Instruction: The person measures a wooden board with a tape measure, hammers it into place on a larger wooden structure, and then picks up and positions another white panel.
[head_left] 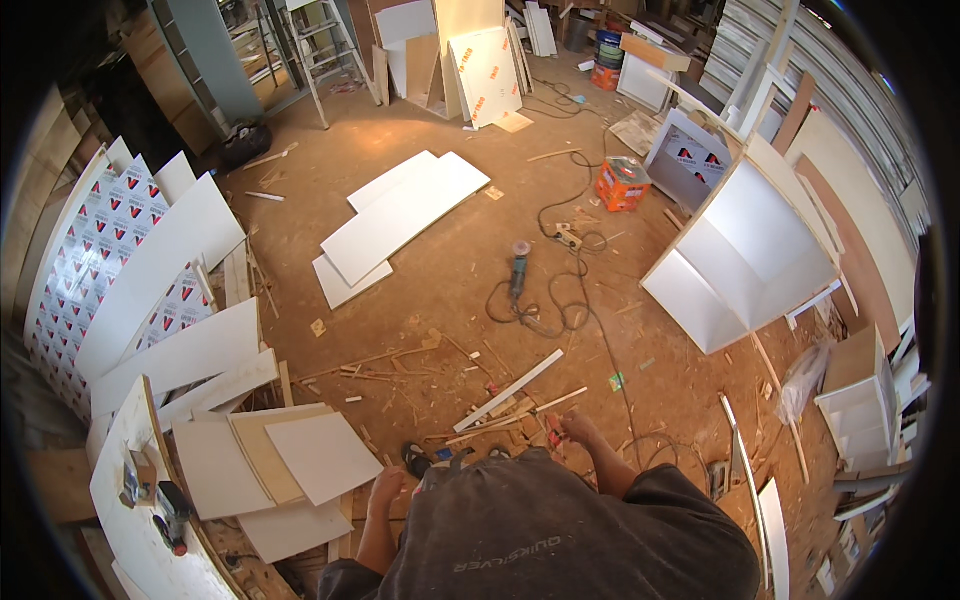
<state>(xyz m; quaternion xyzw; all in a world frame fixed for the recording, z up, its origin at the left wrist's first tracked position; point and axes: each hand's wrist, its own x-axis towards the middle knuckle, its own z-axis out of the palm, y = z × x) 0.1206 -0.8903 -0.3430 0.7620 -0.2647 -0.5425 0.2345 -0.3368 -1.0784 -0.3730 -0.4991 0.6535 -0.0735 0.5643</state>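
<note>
My left hand [388, 484] hangs low beside the corner of a white panel [322, 455], apart from it as far as I can see; its fingers are too small to read. My right hand [577, 429] is out in front of my body with the fingers curled in. Next to it shows something small and red [555, 437], which I cannot make out. Strips of wood, among them a long white strip [510, 390], lie on the floor just ahead of my feet. My dark shirt hides part of the ground below.
An angle grinder [519, 270] with its cord lies on the floor ahead. White boards [405, 225] are spread beyond it. To the right stand an open white cabinet box [745, 250] and an orange bucket [622, 184]. Panels lean at left; a cordless drill [172, 515] rests on a curved board.
</note>
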